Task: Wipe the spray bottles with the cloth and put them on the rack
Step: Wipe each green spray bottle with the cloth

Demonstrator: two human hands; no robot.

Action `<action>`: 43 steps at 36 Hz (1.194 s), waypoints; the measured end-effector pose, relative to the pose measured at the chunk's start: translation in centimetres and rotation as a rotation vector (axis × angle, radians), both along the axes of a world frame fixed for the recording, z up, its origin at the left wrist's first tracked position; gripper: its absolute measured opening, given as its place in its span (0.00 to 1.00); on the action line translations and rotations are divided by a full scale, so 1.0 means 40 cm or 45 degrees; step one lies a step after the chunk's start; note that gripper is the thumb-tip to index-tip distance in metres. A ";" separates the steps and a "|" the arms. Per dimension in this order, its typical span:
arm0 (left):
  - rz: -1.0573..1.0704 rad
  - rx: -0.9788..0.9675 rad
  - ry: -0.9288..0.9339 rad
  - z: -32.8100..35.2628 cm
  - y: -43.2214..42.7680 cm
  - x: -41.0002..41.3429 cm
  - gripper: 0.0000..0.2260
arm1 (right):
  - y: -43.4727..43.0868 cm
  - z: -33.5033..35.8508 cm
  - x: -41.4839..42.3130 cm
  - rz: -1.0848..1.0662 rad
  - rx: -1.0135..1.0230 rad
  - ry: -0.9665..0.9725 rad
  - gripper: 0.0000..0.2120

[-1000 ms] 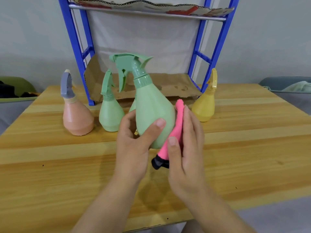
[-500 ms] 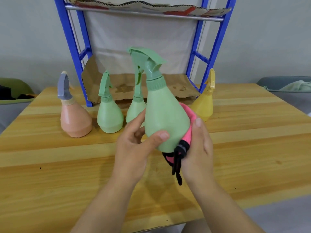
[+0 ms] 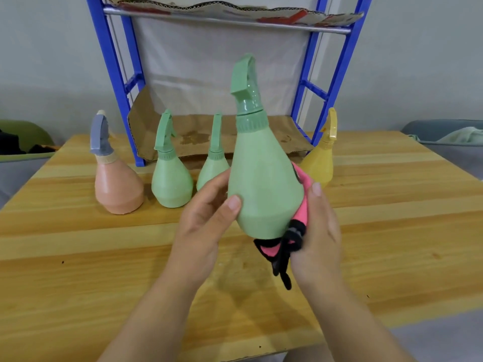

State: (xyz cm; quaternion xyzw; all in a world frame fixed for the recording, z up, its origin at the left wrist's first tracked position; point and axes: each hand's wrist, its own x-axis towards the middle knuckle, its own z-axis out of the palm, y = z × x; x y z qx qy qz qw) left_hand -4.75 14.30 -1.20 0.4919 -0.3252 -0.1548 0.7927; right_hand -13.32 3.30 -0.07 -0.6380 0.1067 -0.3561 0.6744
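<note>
I hold a green spray bottle [image 3: 264, 178] upright above the wooden table [image 3: 78, 270]. My left hand [image 3: 206, 226] grips its lower body, thumb across the front. My right hand [image 3: 318, 236] holds a pink cloth with black trim [image 3: 295, 231] against the bottle's right side and base. Behind, on the table, stand a peach bottle with a grey sprayer [image 3: 116, 176], two more green bottles [image 3: 170, 173] [image 3: 213, 165] and a yellow bottle [image 3: 321, 158]. The blue rack [image 3: 115, 82] rises at the back, its lower shelf lined with cardboard [image 3: 190, 137].
The rack's upper shelf [image 3: 235, 14] also carries cardboard. A green bin [image 3: 23, 142] sits at far left and a grey tub with fabric [image 3: 449, 134] at far right, both beyond the table. Bare wood lies in front of my hands.
The held bottle has turned so its sprayer points away and has shifted right and closer. The cloth slid from the bottle's right side down to its base.
</note>
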 end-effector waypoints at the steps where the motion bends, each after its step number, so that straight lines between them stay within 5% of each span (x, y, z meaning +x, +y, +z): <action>1: 0.012 0.043 -0.025 0.000 -0.003 -0.002 0.26 | 0.006 0.001 0.003 -0.053 -0.089 -0.057 0.16; 3: 0.068 0.135 -0.071 -0.003 -0.012 -0.007 0.31 | 0.017 -0.003 0.009 -0.162 -0.361 -0.085 0.21; 7: 0.129 0.167 -0.109 0.004 -0.023 -0.014 0.24 | 0.011 -0.022 0.018 -0.286 -0.562 -0.066 0.23; 10: 0.042 0.058 0.030 -0.001 -0.020 -0.005 0.33 | 0.000 -0.012 0.015 -0.251 -0.429 -0.056 0.20; 12: 0.032 0.027 0.092 -0.008 -0.018 0.003 0.38 | -0.013 0.002 0.011 -0.141 -0.118 0.054 0.16; 16: -0.005 0.040 0.135 -0.008 -0.018 0.009 0.31 | -0.046 0.009 -0.005 -0.029 0.033 0.183 0.14; 18: -0.030 0.078 0.141 -0.006 -0.020 0.009 0.27 | -0.041 0.004 0.002 -0.032 -0.013 0.198 0.15; 22: -0.025 0.226 0.113 0.000 -0.034 0.001 0.38 | -0.010 -0.005 0.021 -0.186 -0.283 0.095 0.19; 26: 0.024 0.212 0.102 0.004 -0.037 0.000 0.28 | -0.010 -0.024 0.024 -0.286 -0.585 0.097 0.23; 31: 0.022 0.126 0.266 -0.003 -0.028 0.008 0.44 | -0.030 0.007 0.009 -0.100 -0.095 0.118 0.15; 35: -0.054 0.082 0.261 0.001 -0.021 0.014 0.34 | -0.053 0.016 0.002 0.011 0.052 0.141 0.14; 38: -0.089 0.115 0.215 0.008 -0.022 0.007 0.25 | -0.039 0.005 0.008 -0.082 -0.071 0.126 0.16; 43: -0.131 0.178 0.068 0.020 -0.035 -0.012 0.23 | -0.013 -0.018 0.014 -0.354 -0.648 0.078 0.22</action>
